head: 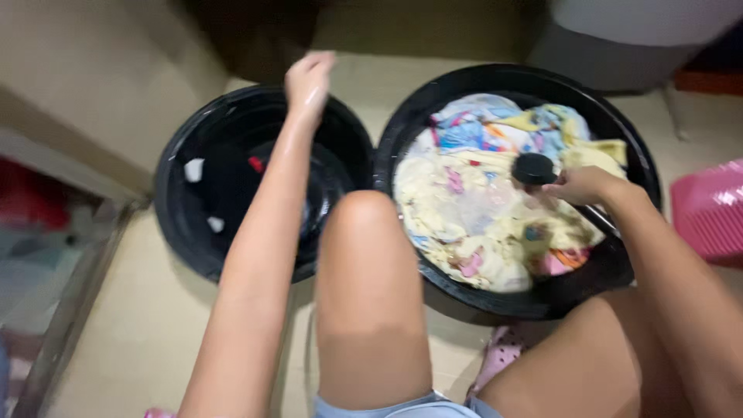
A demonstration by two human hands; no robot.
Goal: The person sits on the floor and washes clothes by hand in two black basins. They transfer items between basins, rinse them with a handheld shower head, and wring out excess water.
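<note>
No packages, labels or signs are seen near the hands.

Right basin (631,147): black, round, set on the tiled floor (147,325) under the right hand (582,186). It is filled with wet laundry (472,209), mostly pale yellow cloth, with blue, pink and orange patches on the far side and near the front rim.

Brush (534,168): a black rounded head is seen just beside the right hand's fingers, resting on the laundry. The right hand is closed around what appears to be its handle; the grip itself is blurred.

Left basin (182,209): black, round, touching the right basin's rim. Dark cloth with small white and red spots is held inside. The left hand (308,77) is raised over its far rim, wet, fingers loosely curled and holding nothing.

Pink basket (708,213): set well to the right of the right hand.

Pink slipper (499,352): seen below the right basin, between the knees.
</note>
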